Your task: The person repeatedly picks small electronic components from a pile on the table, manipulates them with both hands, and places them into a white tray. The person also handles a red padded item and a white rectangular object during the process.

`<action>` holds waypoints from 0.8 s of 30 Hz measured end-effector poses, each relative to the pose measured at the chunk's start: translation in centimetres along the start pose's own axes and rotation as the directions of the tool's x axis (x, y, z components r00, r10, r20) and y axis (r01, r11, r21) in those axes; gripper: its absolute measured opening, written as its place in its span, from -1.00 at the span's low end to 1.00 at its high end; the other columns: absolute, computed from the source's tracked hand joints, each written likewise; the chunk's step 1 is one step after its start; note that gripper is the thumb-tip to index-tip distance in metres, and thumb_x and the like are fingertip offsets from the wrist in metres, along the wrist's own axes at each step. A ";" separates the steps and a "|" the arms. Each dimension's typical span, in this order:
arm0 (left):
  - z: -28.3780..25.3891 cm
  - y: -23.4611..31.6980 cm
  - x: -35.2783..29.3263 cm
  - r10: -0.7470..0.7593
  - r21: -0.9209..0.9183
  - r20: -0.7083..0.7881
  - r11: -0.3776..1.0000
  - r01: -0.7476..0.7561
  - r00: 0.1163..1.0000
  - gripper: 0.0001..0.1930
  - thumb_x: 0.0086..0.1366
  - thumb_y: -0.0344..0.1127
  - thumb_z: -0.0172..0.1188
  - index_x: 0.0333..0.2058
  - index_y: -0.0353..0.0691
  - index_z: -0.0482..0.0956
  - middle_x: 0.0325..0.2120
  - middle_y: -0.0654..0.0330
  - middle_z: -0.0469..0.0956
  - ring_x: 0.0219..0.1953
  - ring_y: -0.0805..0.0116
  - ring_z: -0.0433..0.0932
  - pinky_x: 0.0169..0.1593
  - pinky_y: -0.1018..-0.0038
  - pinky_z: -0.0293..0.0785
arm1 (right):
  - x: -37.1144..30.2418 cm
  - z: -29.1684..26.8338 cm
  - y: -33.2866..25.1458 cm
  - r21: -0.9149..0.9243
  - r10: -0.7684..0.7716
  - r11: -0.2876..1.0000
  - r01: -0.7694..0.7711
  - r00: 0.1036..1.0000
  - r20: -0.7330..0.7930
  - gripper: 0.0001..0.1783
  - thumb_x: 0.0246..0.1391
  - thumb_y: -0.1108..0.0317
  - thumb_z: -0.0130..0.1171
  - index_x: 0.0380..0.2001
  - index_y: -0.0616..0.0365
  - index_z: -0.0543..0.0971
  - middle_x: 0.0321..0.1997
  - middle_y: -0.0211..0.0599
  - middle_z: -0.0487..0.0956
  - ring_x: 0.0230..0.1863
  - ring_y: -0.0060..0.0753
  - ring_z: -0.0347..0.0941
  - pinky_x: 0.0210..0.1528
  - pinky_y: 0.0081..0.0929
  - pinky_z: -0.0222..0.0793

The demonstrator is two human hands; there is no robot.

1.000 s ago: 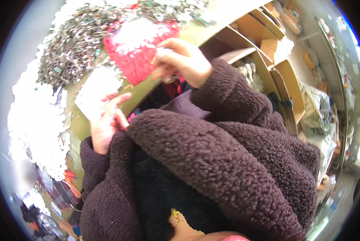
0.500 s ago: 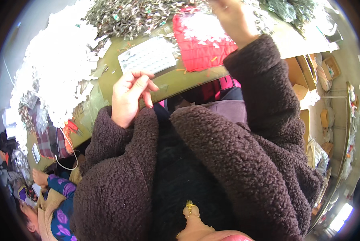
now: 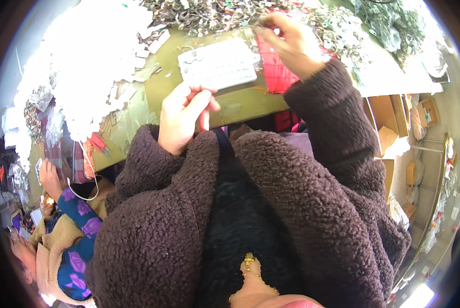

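Your left hand (image 3: 186, 115) is hovering at the near edge of the table (image 3: 163, 95), with the fingers half curled and the thumb coming close to them. Whether something small is sitting between them, I cannot tell. Just beyond these fingers the white tray (image 3: 220, 64) is lying flat on the table; I cannot tell if the fingers are touching it.

Your right hand (image 3: 294, 46) is reaching farther out, above the red cloth (image 3: 278, 72), and is covering part of it. Its thumb and forefinger are coming near each other by the metal heap (image 3: 209, 15), but the tips are blurred, so I cannot tell if they are pinching a piece. The cloth is lying to the right of the tray, and the metal heap is spreading behind both.

On your left, a white heap (image 3: 86, 61) is glaring strongly in the light. Below it a co-worker (image 3: 78, 256) in a flowered sleeve is sitting, with one hand (image 3: 49, 177) reaching to the table side.
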State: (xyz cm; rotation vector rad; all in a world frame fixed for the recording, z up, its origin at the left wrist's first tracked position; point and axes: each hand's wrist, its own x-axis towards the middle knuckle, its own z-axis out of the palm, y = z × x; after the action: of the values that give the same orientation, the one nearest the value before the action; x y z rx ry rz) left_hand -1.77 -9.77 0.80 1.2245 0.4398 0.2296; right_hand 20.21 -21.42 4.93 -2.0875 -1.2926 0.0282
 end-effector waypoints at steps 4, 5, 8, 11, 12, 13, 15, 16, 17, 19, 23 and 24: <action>0.5 0.3 0.4 0.035 -0.143 0.036 0.989 -0.030 0.999 -0.76 0.31 -0.40 -0.03 -0.09 -0.40 0.38 -0.35 0.06 0.53 -0.65 0.49 0.43 -0.61 0.66 0.34 | -3.2 -0.1 -2.0 0.126 -0.119 0.985 0.119 0.993 -0.004 -0.84 0.06 0.39 0.09 -0.28 0.20 0.49 -0.53 -0.22 0.49 -0.49 -0.35 0.45 -0.48 -0.49 0.33; 0.7 0.3 0.5 0.039 -0.212 0.018 0.977 -0.034 0.999 -0.74 0.30 -0.39 0.00 -0.09 -0.42 0.37 -0.35 0.06 0.54 -0.65 0.50 0.44 -0.61 0.66 0.34 | -3.9 0.3 -2.7 0.161 -0.161 0.974 0.159 0.987 0.001 -0.84 0.04 0.40 0.10 -0.29 0.22 0.50 -0.50 -0.19 0.50 -0.46 -0.30 0.46 -0.40 -0.44 0.36; 0.7 0.2 0.1 0.003 -0.275 0.028 0.962 0.005 1.000 -0.73 0.29 -0.38 0.03 -0.10 -0.44 0.38 -0.33 0.03 0.54 -0.61 0.46 0.48 -0.62 0.67 0.36 | -5.5 0.9 -4.5 0.118 -0.267 0.958 0.260 0.963 0.048 -0.84 0.00 0.42 0.12 -0.31 0.23 0.53 -0.41 -0.12 0.52 -0.38 -0.13 0.46 -0.29 -0.32 0.37; 0.4 0.1 -0.2 0.023 -0.236 0.033 0.972 -0.014 0.999 -0.75 0.26 -0.42 0.06 -0.13 -0.44 0.40 -0.36 0.05 0.55 -0.59 0.48 0.48 -0.61 0.67 0.36 | -5.9 0.8 -5.6 0.145 -0.256 0.959 0.242 0.963 0.086 -0.81 -0.01 0.42 0.14 -0.29 0.23 0.53 -0.36 -0.10 0.51 -0.32 -0.13 0.46 -0.24 -0.31 0.36; 0.4 0.0 -0.4 0.023 -0.195 0.032 0.981 -0.017 0.999 -0.75 0.26 -0.43 0.07 -0.13 -0.44 0.40 -0.37 0.05 0.55 -0.59 0.49 0.48 -0.61 0.67 0.36 | -5.9 0.4 -5.7 0.103 -0.188 0.980 0.170 0.960 0.205 -0.74 0.03 0.43 0.14 -0.17 0.24 0.48 -0.31 -0.18 0.53 -0.28 -0.30 0.48 -0.22 -0.47 0.37; 0.4 0.0 -0.5 0.011 -0.151 0.026 0.988 -0.007 1.000 -0.76 0.25 -0.44 0.07 -0.14 -0.44 0.40 -0.38 0.06 0.55 -0.59 0.49 0.48 -0.61 0.67 0.36 | -6.1 0.2 -5.7 0.168 -0.317 0.943 0.287 0.929 0.192 -0.69 0.03 0.43 0.14 -0.12 0.24 0.45 -0.26 -0.16 0.53 -0.27 -0.29 0.48 -0.20 -0.47 0.38; 0.6 -0.1 -0.5 0.016 -0.119 0.048 0.993 -0.010 0.999 -0.77 0.24 -0.44 0.09 -0.16 -0.43 0.43 -0.41 0.09 0.55 -0.60 0.50 0.47 -0.61 0.67 0.35 | -6.5 -0.2 -5.8 0.213 -0.420 0.904 0.370 0.863 0.282 -0.61 0.05 0.42 0.13 -0.02 0.24 0.39 -0.16 -0.12 0.51 -0.23 -0.27 0.47 -0.16 -0.44 0.38; 0.8 -0.3 -0.5 -0.026 -0.086 0.029 0.996 0.028 0.999 -0.78 0.23 -0.45 0.09 -0.17 -0.43 0.44 -0.42 0.11 0.56 -0.60 0.51 0.47 -0.61 0.67 0.34 | -6.8 0.0 -5.7 0.254 -0.419 0.904 0.345 0.838 0.351 -0.57 0.07 0.42 0.11 0.02 0.24 0.35 -0.10 -0.10 0.49 -0.21 -0.26 0.47 -0.13 -0.41 0.38; 1.2 -0.4 -0.5 0.019 -0.084 0.081 0.996 -0.012 0.997 -0.80 0.23 -0.44 0.10 -0.19 -0.42 0.46 -0.43 0.12 0.56 -0.60 0.51 0.47 -0.60 0.68 0.33 | -7.2 0.2 -5.6 0.295 -0.339 0.926 0.236 0.865 0.371 -0.54 0.08 0.42 0.09 0.07 0.25 0.31 -0.04 -0.07 0.48 -0.18 -0.24 0.46 -0.10 -0.38 0.38; 1.4 -0.4 -0.8 0.038 -0.034 0.106 0.999 -0.034 0.994 -0.82 0.22 -0.44 0.10 -0.22 -0.40 0.49 -0.44 0.15 0.55 -0.60 0.51 0.47 -0.60 0.68 0.32 | -7.5 1.7 -5.4 0.396 -0.276 0.915 0.073 0.830 0.484 -0.56 0.11 0.44 0.06 0.08 0.25 0.32 -0.04 -0.06 0.48 -0.19 -0.25 0.45 -0.11 -0.34 0.38; 1.2 0.1 -1.6 -0.018 -0.054 0.071 0.998 0.022 0.997 -0.79 0.19 -0.41 0.09 -0.22 -0.39 0.52 -0.47 0.19 0.55 -0.60 0.51 0.49 -0.60 0.66 0.33 | -8.0 3.8 -4.7 0.248 -0.185 0.965 0.084 0.888 0.421 -0.58 0.10 0.51 0.05 0.06 0.21 0.35 -0.09 -0.10 0.52 -0.27 -0.27 0.47 -0.19 -0.39 0.41; 1.0 0.2 -1.8 -0.008 -0.019 0.056 1.000 0.009 0.998 -0.79 0.20 -0.40 0.09 -0.21 -0.39 0.52 -0.48 0.19 0.55 -0.61 0.51 0.49 -0.60 0.66 0.34 | -8.1 3.9 -4.5 0.205 -0.217 0.969 0.141 0.879 0.424 -0.58 0.06 0.52 0.09 0.04 0.19 0.38 -0.11 -0.12 0.53 -0.29 -0.27 0.48 -0.22 -0.41 0.42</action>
State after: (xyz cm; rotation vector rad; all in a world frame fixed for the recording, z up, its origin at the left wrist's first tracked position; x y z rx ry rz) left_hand -2.91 -11.29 1.67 1.2068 0.3937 0.1917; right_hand 11.16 -24.57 1.88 -1.8668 -1.6846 0.5443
